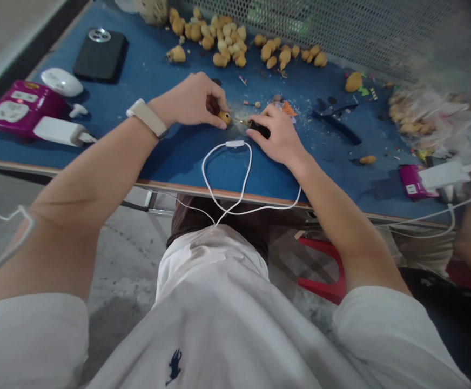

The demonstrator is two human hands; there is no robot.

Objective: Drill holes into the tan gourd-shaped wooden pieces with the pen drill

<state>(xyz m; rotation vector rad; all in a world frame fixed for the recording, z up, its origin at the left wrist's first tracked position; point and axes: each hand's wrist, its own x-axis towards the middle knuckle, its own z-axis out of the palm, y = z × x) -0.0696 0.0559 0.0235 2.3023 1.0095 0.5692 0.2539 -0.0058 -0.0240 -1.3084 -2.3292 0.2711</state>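
Observation:
My left hand (190, 102) pinches a small yellow-brown rounded piece (224, 118) between thumb and fingers. My right hand (278, 135) grips a black-handled tool (257, 128), and its thin metal tip meets that piece. Both hands rest just above the blue-covered table (170, 156). Shavings and small scraps lie around them. A white earphone cable (228, 178) loops on the table below my hands. A pale band (146, 118) circles my left wrist.
Several tan lumps (207, 38) lie heaped at the far edge before a metal mesh screen (300, 27). Black-handled pliers (336, 121) lie right of my hands. A black phone (100, 55), a white mouse (61, 82) and a magenta power socket (20, 108) sit at left.

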